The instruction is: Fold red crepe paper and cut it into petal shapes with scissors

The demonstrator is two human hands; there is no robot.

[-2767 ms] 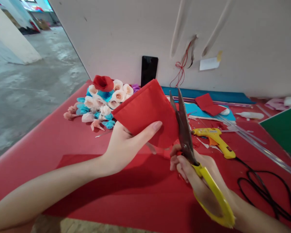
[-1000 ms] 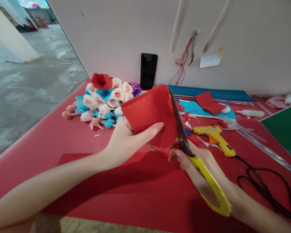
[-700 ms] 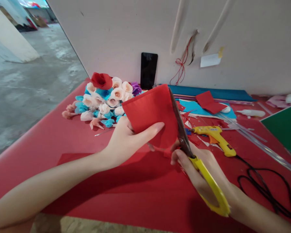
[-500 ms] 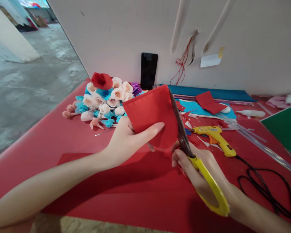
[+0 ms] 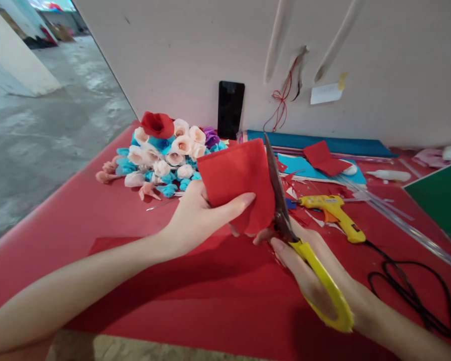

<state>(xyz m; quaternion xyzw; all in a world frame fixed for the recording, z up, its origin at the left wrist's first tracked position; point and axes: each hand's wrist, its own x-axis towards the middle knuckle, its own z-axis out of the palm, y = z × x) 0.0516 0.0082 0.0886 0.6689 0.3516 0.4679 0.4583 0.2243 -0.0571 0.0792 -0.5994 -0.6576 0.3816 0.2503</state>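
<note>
My left hand [image 5: 201,218] pinches a folded piece of red paper [image 5: 237,175], the thumb flat across its front and the other fingers behind. My right hand [image 5: 310,258] grips a pair of scissors [image 5: 281,205] with yellow handles and dark, worn blades. The blades point up along the right edge of the red paper, whose lower right corner is rounded. Below both hands lies a large red sheet [image 5: 210,281] on the red tabletop. Part of my right hand's fingers is hidden behind the handles.
Paper flowers [image 5: 165,155] in white, blue, red and purple are heaped at the back left. A black phone [image 5: 231,110] leans on the wall. To the right lie a yellow glue gun [image 5: 336,210] with its black cord [image 5: 409,286], clear glue sticks [image 5: 409,225], paper scraps and a white bottle [image 5: 389,175].
The red paper has shifted slightly down and right in my left hand. The scissors' tips now stand just above and beside its top right corner.
</note>
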